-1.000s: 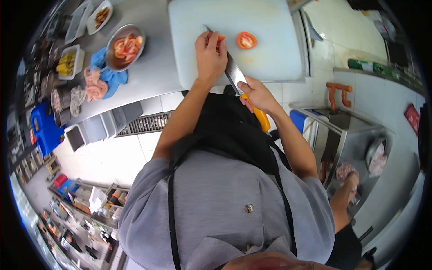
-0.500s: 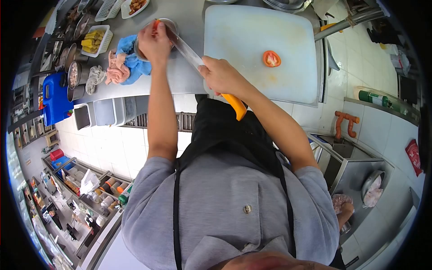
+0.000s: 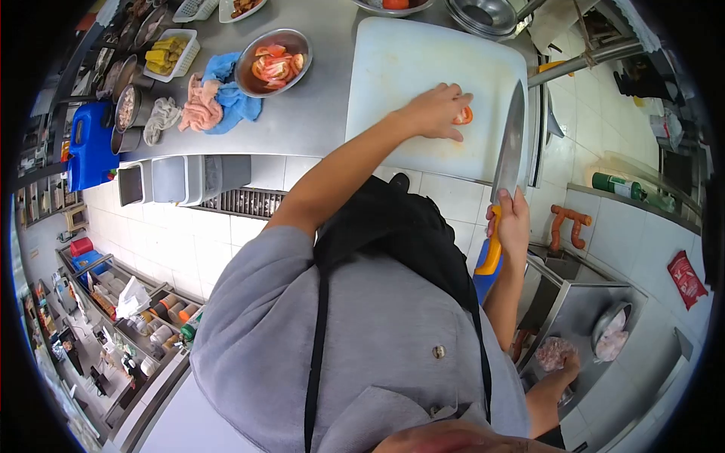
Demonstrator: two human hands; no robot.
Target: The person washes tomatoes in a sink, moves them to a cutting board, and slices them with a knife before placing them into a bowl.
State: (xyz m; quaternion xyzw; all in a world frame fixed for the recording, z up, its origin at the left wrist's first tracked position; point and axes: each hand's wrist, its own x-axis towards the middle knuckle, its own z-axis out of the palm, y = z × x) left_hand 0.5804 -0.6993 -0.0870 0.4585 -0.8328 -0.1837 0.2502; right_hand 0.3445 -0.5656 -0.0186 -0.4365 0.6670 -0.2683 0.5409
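Note:
On the white cutting board [image 3: 393,68], my left hand [image 3: 432,113] reaches over a cut tomato piece [image 3: 464,115]. Its fingers are apart around the piece, the thumb standing off to the near side; the palm side is hidden. My right hand [image 3: 511,219] is closed round the yellow handle of a large kitchen knife [image 3: 510,136], held over the board's right edge with the blade pointing away from me. Left of the board, a steel bowl [image 3: 298,81] holds several tomato wedges [image 3: 276,66].
Blue [image 3: 240,108] and pink cloths [image 3: 201,107] lie beside the bowl, near a white basket [image 3: 190,57] of yellow food. Stacked steel bowls [image 3: 483,16] stand at the back right. At a sink [image 3: 581,302] on the right, another person's hand [image 3: 563,370] touches a bag of pinkish food.
My left hand has left the steel bowl and moved right to the tomato piece on the board. My right hand has swung the knife from the bowl to the board's right side.

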